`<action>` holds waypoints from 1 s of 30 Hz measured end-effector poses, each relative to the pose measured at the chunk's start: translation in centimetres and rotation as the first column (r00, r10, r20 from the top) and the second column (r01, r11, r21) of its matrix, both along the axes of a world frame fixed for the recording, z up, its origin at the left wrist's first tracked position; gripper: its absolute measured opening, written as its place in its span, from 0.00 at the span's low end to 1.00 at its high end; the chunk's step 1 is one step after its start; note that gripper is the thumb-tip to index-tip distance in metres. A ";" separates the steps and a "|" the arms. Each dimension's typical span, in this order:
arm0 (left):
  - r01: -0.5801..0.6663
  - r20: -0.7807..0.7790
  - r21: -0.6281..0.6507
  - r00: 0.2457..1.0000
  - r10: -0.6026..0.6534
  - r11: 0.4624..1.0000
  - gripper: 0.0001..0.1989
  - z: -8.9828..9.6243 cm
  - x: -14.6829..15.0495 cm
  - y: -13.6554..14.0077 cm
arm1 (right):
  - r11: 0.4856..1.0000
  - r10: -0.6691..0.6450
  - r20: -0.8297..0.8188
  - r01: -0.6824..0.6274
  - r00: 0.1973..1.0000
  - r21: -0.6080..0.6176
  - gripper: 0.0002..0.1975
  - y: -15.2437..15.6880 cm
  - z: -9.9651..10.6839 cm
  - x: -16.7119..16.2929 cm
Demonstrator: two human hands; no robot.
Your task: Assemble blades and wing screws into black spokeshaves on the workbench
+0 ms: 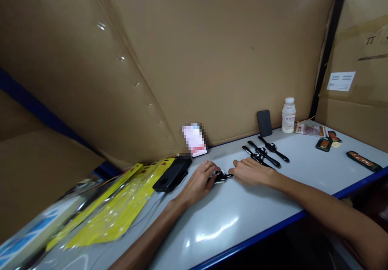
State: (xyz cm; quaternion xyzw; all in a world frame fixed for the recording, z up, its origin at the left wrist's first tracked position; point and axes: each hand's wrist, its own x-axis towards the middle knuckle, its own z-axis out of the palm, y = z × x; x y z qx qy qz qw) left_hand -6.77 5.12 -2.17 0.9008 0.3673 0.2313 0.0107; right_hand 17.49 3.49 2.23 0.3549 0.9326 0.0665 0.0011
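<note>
A black spokeshave lies low at the middle of the table, between my two hands. My left hand is closed around its left end and covers that handle. At the other end, the fingers of my right hand pinch the tip of the right handle. Just beyond my right hand lie more black spokeshaves: a far one, a middle one and a near one, side by side at a slant. My right hand and wrist partly hide the near one.
Yellow plastic packaging covers the left side, beside a black device with a cable. A lit phone and a dark phone lean on the cardboard wall. A white bottle and snack packets stand or lie to the right.
</note>
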 end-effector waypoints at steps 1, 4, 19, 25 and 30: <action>-0.029 0.015 0.034 0.999 0.028 0.999 0.12 -0.1 -0.2 0.1 | 1.000 -0.006 -0.004 0.006 1.000 -0.015 0.15 -0.3 0.2 -0.1; -0.090 0.073 0.113 0.994 0.082 0.989 0.16 -0.6 -0.4 0.3 | 0.996 -0.062 0.007 0.063 0.998 -0.064 0.16 -1.2 0.8 -0.2; -0.052 0.032 0.062 0.998 0.051 0.997 0.14 -1.1 -0.3 0.8 | 0.852 -0.510 -0.125 0.520 0.851 0.063 0.18 4.4 2.2 5.5; -0.036 -0.011 0.035 0.999 0.037 0.999 0.13 -1.1 0.1 0.8 | 0.867 -0.483 -0.136 0.494 0.865 0.061 0.16 4.8 1.2 5.0; -0.022 -0.012 0.028 1.000 0.022 0.999 0.13 -1.3 0.8 1.0 | 0.898 -0.423 -0.112 0.432 0.899 0.077 0.18 3.5 -0.7 1.8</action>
